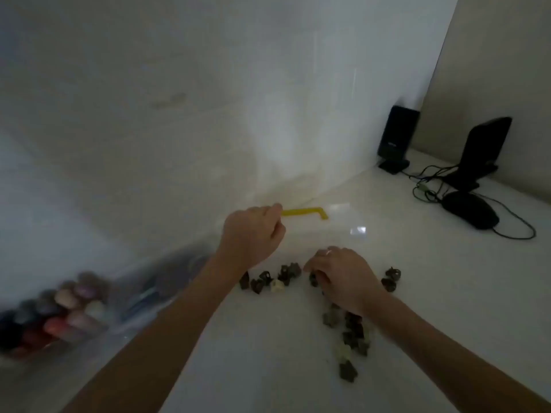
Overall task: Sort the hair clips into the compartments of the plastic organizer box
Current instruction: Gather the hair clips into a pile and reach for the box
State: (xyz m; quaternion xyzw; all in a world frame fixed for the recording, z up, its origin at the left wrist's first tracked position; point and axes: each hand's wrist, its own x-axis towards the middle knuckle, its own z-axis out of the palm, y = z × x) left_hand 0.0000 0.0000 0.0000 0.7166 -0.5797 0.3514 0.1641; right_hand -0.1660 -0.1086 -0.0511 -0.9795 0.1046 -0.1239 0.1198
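Observation:
A clear plastic organizer box [343, 225] with a yellow handle [307, 211] lies near the wall; its compartments are hard to make out. My left hand [253, 234] has curled fingers at the left end of the yellow handle and seems to grip it. My right hand [340, 275] rests palm down on the white table among small dark hair clips, its fingertips pinching a dark clip [313, 279]. Several dark clips and a pale one [277, 286] lie left of that hand. More clips [351, 332] trail toward me below the wrist, and two clips [391, 280] lie at the right.
A blurred clear container [59, 311] with several coloured rounded items sits at the left edge. Two black speakers [396, 135] [480, 150], a black mouse [471, 214] and tangled cables [432, 180] occupy the far right corner. The wall runs close behind the box.

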